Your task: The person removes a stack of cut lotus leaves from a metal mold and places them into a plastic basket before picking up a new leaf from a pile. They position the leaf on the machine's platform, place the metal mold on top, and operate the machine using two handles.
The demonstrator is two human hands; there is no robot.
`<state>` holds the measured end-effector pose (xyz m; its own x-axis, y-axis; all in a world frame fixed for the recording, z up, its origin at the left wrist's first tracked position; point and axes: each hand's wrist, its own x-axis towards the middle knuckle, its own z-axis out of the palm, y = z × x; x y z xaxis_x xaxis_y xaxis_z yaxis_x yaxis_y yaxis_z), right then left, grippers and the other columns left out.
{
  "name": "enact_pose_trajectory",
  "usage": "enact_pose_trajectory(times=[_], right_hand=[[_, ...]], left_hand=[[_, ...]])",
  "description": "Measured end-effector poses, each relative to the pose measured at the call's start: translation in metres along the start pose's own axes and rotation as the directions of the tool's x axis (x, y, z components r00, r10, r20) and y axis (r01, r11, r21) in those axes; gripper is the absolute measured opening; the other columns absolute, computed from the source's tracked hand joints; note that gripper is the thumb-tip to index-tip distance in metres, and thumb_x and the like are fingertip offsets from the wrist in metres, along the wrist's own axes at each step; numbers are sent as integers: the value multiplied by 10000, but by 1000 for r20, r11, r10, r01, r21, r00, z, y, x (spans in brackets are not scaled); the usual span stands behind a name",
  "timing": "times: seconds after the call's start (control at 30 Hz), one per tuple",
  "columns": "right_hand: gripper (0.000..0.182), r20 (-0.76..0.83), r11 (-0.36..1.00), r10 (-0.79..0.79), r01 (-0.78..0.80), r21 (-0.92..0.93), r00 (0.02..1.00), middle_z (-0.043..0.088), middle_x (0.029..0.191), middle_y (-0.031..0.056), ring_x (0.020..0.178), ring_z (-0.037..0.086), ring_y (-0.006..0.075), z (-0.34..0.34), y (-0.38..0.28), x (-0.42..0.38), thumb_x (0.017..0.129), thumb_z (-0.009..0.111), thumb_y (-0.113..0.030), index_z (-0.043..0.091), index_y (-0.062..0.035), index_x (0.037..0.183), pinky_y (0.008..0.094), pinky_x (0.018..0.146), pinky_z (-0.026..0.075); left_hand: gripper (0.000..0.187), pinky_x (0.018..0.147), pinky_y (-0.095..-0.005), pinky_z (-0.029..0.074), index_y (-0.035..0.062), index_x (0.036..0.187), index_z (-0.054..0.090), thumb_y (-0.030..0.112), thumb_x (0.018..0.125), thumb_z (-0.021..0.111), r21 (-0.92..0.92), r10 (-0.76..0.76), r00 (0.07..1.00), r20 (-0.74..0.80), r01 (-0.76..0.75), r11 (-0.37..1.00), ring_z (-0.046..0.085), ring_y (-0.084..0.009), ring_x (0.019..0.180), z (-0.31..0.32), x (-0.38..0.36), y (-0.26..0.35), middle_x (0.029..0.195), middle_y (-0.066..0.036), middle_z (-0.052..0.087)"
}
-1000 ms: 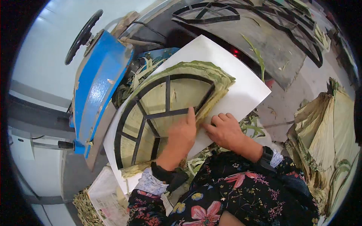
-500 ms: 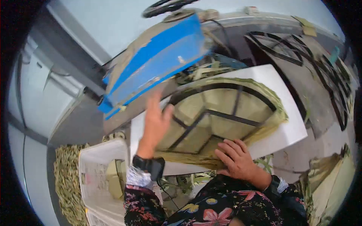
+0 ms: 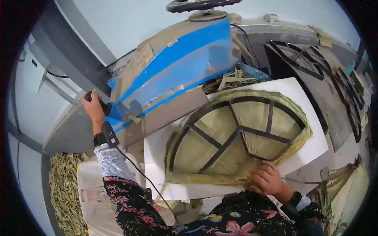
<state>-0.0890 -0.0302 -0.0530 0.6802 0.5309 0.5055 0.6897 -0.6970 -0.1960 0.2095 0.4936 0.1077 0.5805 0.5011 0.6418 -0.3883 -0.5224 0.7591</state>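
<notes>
My left hand (image 3: 93, 107) is wrapped round a black handle (image 3: 103, 105) at the left end of a blue machine (image 3: 177, 67). A fan-shaped black frame (image 3: 224, 148) lies on a stack of greenish-yellow leaf-like sheets (image 3: 204, 128), whose ragged edges stick out around it. The sheets rest on a white board (image 3: 157, 155). My right hand (image 3: 269, 179) rests on the lower right edge of the sheets by the frame's inner corner, fingers bent and close together; whether they pinch anything is hidden.
Dark scraps (image 3: 59, 185) are heaped at the lower left beside a white plastic basket (image 3: 88, 177). More black frames (image 3: 301, 59) lie at the upper right. A black handwheel (image 3: 201, 5) tops the machine. Large pale sheets (image 3: 346, 192) stand at the lower right.
My left hand has moved left from above the sheets and closed round the black handle. My right hand stays at the sheets' lower edge. The view has shifted slightly.
</notes>
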Motion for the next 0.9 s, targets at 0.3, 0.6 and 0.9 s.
enact_pose_trajectory(times=[0.3, 0.6, 0.9], right_hand=[[407, -20, 1000, -23, 23, 13, 1000, 585, 971, 78, 900, 550, 261, -6, -7, 4, 657, 718, -271, 572, -71, 981, 422, 845, 429], [523, 37, 979, -39, 30, 203, 999, 549, 1076, 136, 962, 531, 311, -34, -17, 34, 730, 669, -356, 527, -29, 1113, 431, 847, 422], [520, -172, 588, 90, 87, 804, 981, 497, 1148, 210, 1057, 482, 343, -40, -98, 209, 893, 519, -363, 410, 14, 1235, 389, 926, 375]], left_hand=[[340, 637, -275, 423, -10, 997, 456, 285, 876, 573, 94, 41, 999, 22, -43, 995, 488, -130, 715, -18, -51, 53, 850, -63, 509], [476, 963, -312, 337, -39, 1247, 429, 332, 948, 436, -97, 40, 982, 184, -22, 995, 472, -209, 1092, -81, -171, 118, 1161, -141, 505], [493, 912, -310, 377, -20, 1191, 490, 398, 959, 368, -296, -159, 974, 161, 201, 934, 514, -202, 1009, -60, -106, 106, 1097, -127, 545]])
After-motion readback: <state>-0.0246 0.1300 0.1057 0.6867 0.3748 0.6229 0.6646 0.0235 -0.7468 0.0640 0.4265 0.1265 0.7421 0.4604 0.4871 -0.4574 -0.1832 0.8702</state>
